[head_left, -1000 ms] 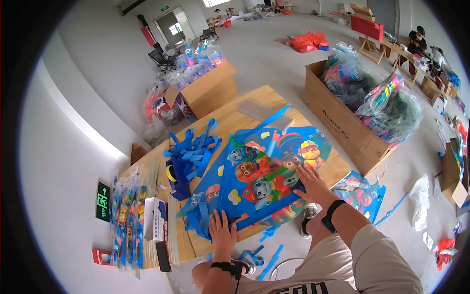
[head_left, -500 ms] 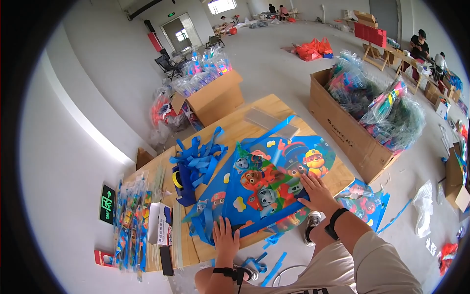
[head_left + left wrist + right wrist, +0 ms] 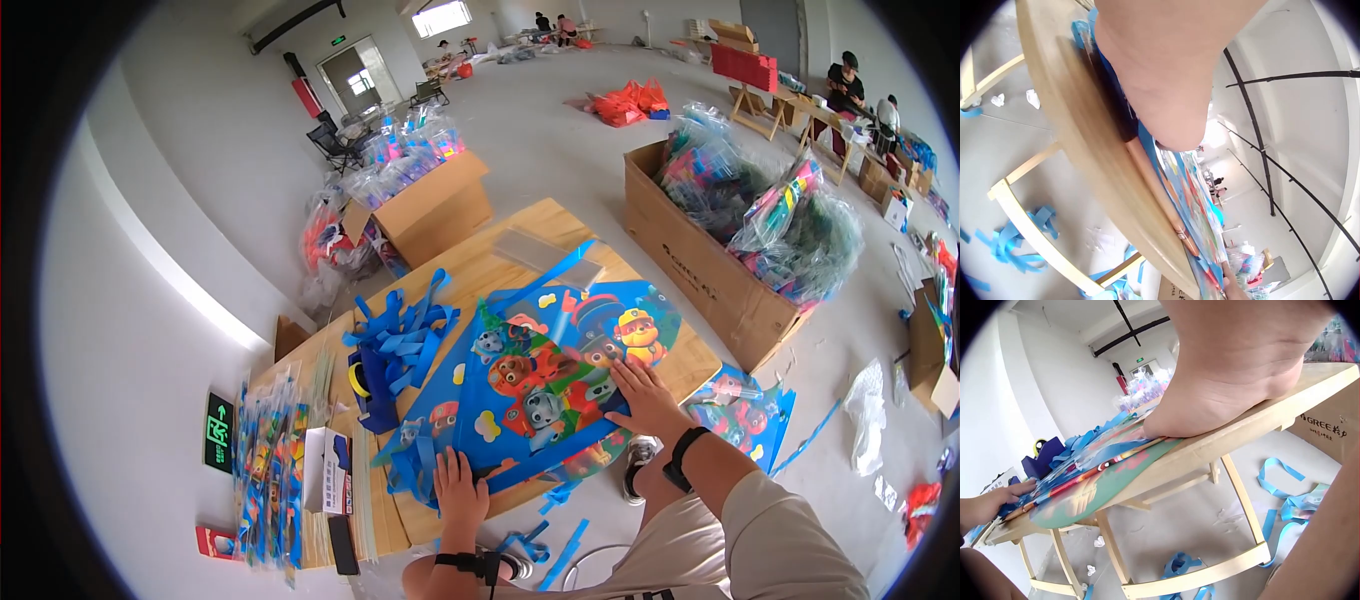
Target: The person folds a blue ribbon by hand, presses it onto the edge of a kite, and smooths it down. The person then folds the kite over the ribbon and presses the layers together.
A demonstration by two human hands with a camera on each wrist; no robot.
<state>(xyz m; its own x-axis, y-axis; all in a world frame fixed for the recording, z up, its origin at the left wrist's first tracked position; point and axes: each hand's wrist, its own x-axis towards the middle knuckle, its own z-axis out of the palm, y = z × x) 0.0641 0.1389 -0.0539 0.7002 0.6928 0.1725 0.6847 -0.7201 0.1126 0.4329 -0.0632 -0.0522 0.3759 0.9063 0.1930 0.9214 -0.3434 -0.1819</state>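
A blue sheet printed with cartoon dogs (image 3: 487, 425) lies over the near half of the wooden table (image 3: 690, 345). My left hand (image 3: 460, 493) rests with straight fingers on its near left corner, beside a bunch of blue ribbon (image 3: 412, 470). With fingers spread, my right hand (image 3: 648, 400) presses on the sheet's right side. A plain blue band (image 3: 550, 452) runs along the near edge between the hands. In the right wrist view, a thin rod (image 3: 1090, 472) with a coloured pattern lies along that edge. The right fingers are hidden behind the wrist there.
A blue tape dispenser (image 3: 375, 395) and a heap of blue ribbons (image 3: 410, 325) sit on the table's left. Wrapped printed packs (image 3: 268, 470) lie farther left, beside a white box (image 3: 325, 470). Cardboard boxes (image 3: 700, 265) of bagged goods stand beyond the table.
The head view has tilted and shifted slightly. Both hands stay at about the same places on the sheet, which lies as before.
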